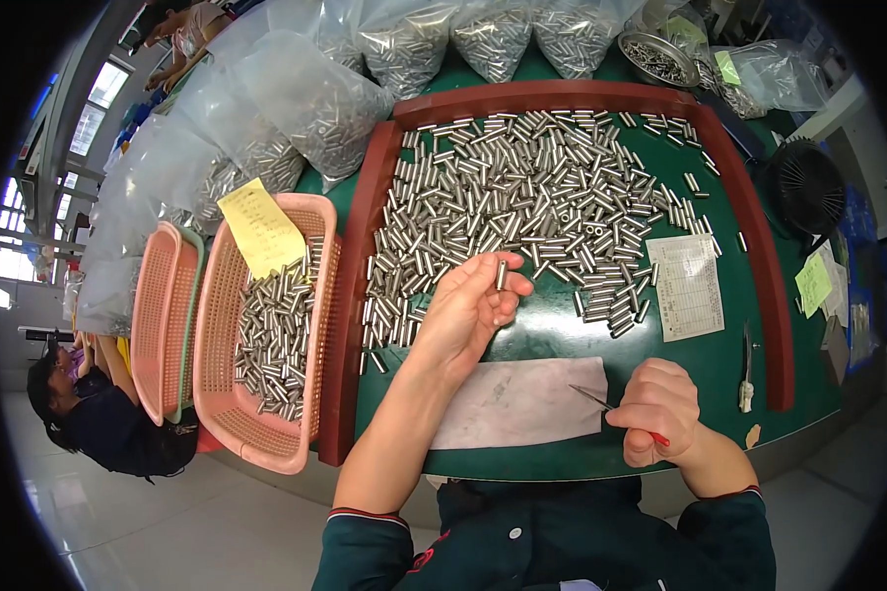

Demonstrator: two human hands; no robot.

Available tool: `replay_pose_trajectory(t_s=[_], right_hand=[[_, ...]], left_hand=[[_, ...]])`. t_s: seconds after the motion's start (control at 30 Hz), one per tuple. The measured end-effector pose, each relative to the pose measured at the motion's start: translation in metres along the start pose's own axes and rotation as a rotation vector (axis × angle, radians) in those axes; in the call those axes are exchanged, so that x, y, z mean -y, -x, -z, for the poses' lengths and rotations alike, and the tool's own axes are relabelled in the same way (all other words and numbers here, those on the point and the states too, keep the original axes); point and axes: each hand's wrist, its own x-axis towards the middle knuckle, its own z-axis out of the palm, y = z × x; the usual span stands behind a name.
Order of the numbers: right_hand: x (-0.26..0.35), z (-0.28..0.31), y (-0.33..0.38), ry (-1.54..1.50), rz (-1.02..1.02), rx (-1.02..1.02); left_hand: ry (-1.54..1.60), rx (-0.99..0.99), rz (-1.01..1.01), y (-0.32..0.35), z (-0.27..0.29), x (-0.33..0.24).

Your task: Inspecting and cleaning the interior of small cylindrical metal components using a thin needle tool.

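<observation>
My left hand (pixel 463 313) pinches one short shiny metal pin (pixel 502 275) upright between thumb and fingers, just over the near edge of a wide heap of similar pins (pixel 522 192). In my right hand (pixel 660 406) is a thin pointed tool (pixel 589 397) with a red handle; its dark tip points left and away from me. The fist wraps round most of the tool, so its exact kind is hidden. Below both hands a pale, stained cloth (pixel 517 402) lies on the green tabletop (pixel 552 340). The tool's tip is above the cloth's right part.
A dark red wooden frame (pixel 552 96) borders the heap. Left stands a pink basket (pixel 256 448) of pins with a yellow note (pixel 261 229). Bags of pins (pixel 330 123) line the back. A paper form (pixel 687 291), a slim metal tool (pixel 746 369) and a black fan (pixel 808 187) are at right.
</observation>
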Motion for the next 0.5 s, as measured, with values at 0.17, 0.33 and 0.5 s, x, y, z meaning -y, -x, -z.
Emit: replay_pose_trajectory(t_s=[0.17,0.33,0.5], right_hand=[[0.0003,-0.0009,0.0004,0.005,0.006,-0.004],[0.0002,-0.0011,0.0003,0.017,0.008,-0.011],[0.0013,-0.0007,0.0001,0.028,0.017,-0.026]], left_hand=[[-0.01,-0.003,-0.007,0.0005,-0.001,-0.0002],[-0.032,-0.001,-0.029,0.0019,-0.0069,-0.0019],[-0.001,0.016,-0.049,0.0018,-0.0052,-0.0006]])
